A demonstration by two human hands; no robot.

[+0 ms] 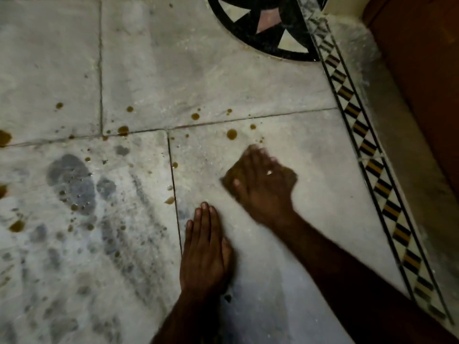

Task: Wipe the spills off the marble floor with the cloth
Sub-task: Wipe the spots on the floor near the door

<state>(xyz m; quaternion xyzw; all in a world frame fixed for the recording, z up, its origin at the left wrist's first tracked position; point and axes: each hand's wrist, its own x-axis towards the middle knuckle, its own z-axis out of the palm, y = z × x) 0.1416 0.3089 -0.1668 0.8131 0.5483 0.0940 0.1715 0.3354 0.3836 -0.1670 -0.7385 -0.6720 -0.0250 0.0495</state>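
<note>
Marble floor shows brown spills far and left of the cloth under my blurred right hand; gripping or pressing flat, I cannot tell. My open left hand, braced flat, may slip on wet stone, I judge.

Marble floor: pale grey-white slabs with thin dark joint lines and dark grey mottling and blotches toward the left.
Spills: amber-brown drops and specks.
Cloth: dull brown, blurred.
Border strip: repeating diamonds in black-and-ochre stripes and white, edged by black lines.
Round inlay: black ring with white and pink triangles.
Wooden panel, at right: reddish brown.
</note>
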